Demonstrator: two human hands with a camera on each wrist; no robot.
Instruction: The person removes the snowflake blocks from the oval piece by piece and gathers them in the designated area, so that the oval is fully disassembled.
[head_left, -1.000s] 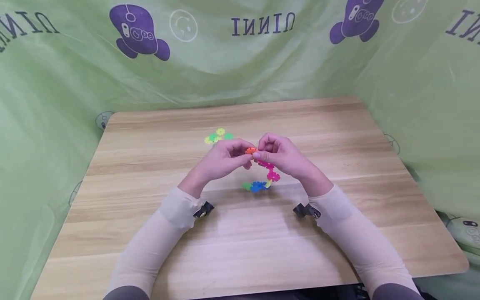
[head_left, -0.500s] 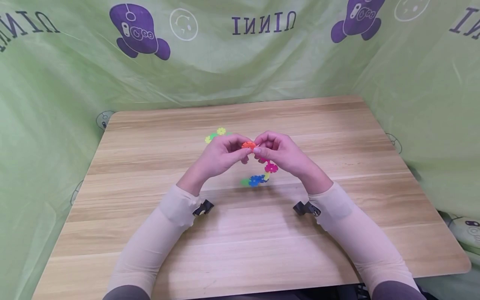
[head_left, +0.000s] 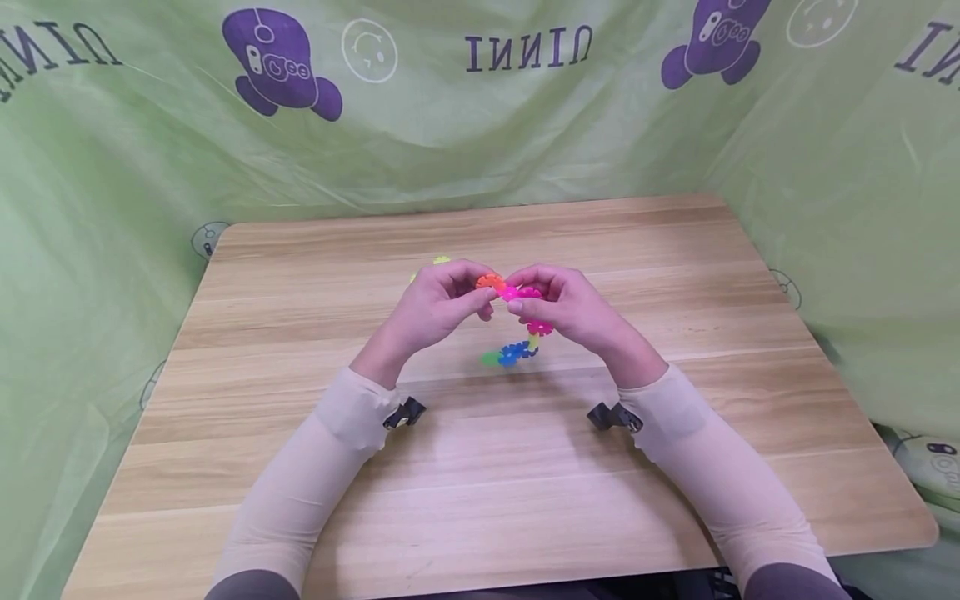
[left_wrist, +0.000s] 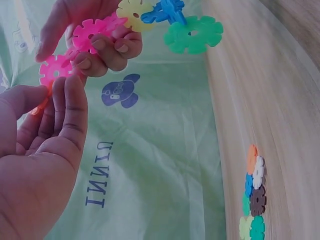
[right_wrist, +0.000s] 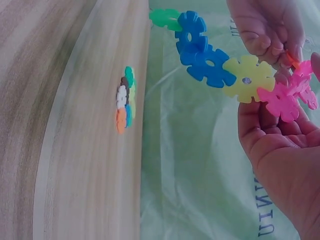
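Observation:
My left hand (head_left: 435, 308) pinches an orange notched snowflake disc (head_left: 491, 282) between thumb and fingers. Close beside it, my right hand (head_left: 577, 308) holds the pink discs (right_wrist: 282, 102) of a chain of snowflake discs, its fingers curled beneath them. One pink disc (left_wrist: 55, 71) meets the orange one at the left fingertips; whether their notches interlock is hidden. From the right hand the chain hangs above the table through a yellow disc (right_wrist: 248, 80) and blue discs (right_wrist: 212, 65) to a green disc (left_wrist: 193, 34) at its free end.
Loose discs lie flat on the wooden table (head_left: 480, 500) behind the left hand, mostly hidden in the head view. The left wrist view shows orange, white and brown discs (left_wrist: 258, 200) among several there. Green cloth walls (head_left: 480, 150) stand around the table's back and sides.
Both hands have shifted slightly away and left with the discs. The right thumb has drawn back from the orange disc, and bright pink now shows between the hands.

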